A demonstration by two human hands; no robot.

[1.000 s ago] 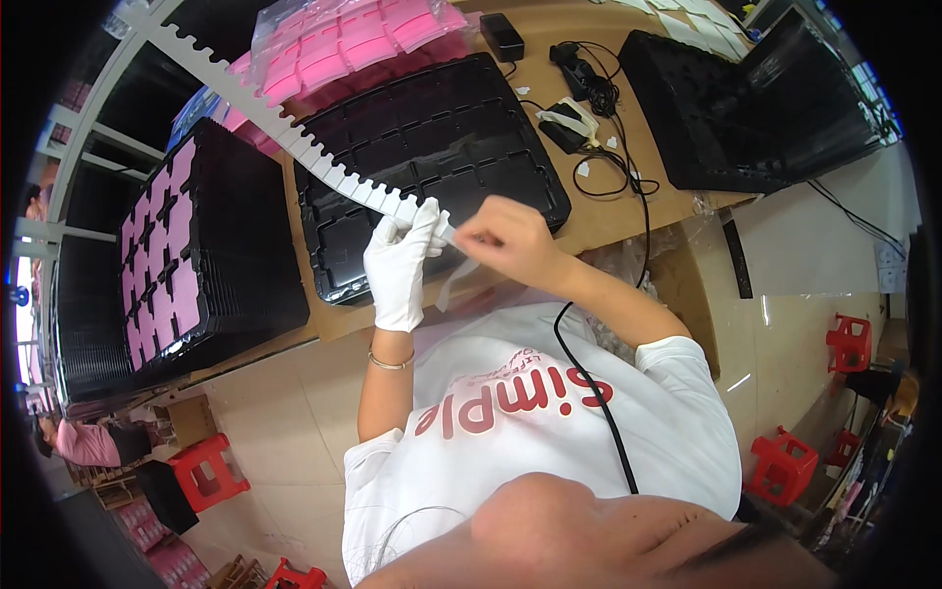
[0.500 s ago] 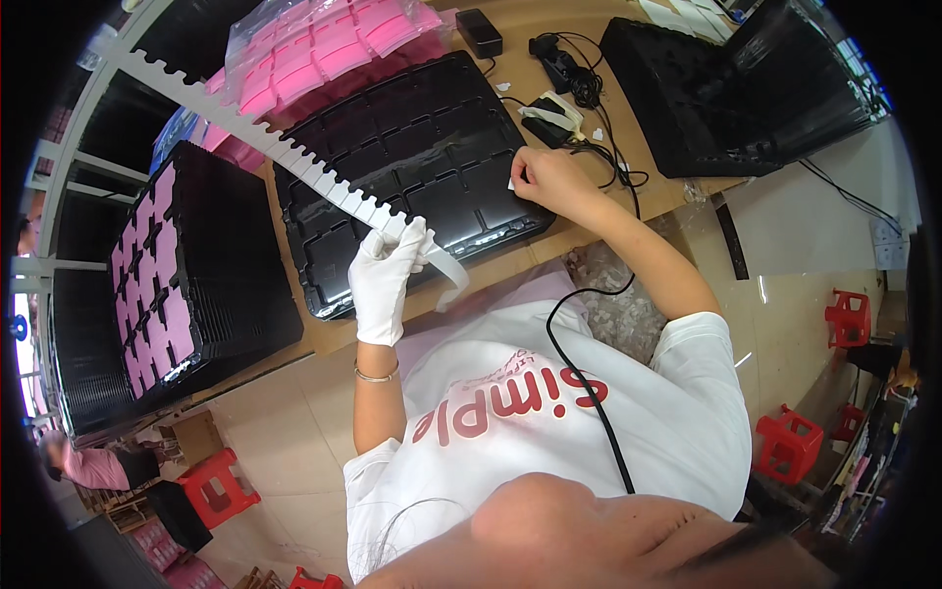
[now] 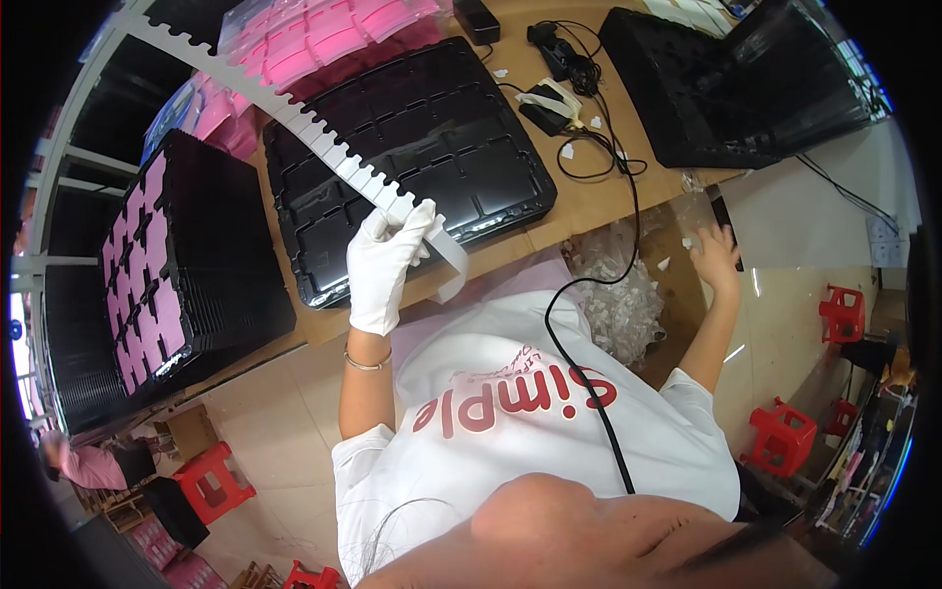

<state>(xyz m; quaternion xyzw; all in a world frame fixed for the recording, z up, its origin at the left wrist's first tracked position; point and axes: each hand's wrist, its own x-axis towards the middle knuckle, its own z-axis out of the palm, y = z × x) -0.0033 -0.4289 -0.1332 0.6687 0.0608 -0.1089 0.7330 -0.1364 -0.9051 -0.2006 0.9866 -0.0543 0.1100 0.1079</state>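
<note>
Pinching a long white strip (image 3: 339, 160), the left hand (image 3: 385, 270), in a soft white fabric glove, keeps its grip closed near the strip's lower end. The strip is flat and matte, smooth along one edge and cut into square notches along the other. It slants up and leftward across a glossy black plastic tray (image 3: 461, 133) with molded ridges, which lies on the brown, paper-like surface of the bench (image 3: 603, 211). Below the glove hangs a curl of thin, pale ribbon (image 3: 457, 257); the fingers hide whether it joins the strip.

The right hand (image 3: 714, 253), bare, is well apart from the strip, its grip released and its fingers spread. A small white scrap (image 3: 663, 264) shows just beside it; whether this is falling or resting is unclear. Nearby, a crinkled clear plastic bag (image 3: 620, 294) holds pale bits too jumbled to tell apart, partly covered by the white shirt (image 3: 549, 393).

The strip's far end meets the dark lens rim, where it is hard to make out. Shiny film blurs the pink sheets (image 3: 329, 44) behind the tray, and the picture's upper edge cuts them off.
</note>
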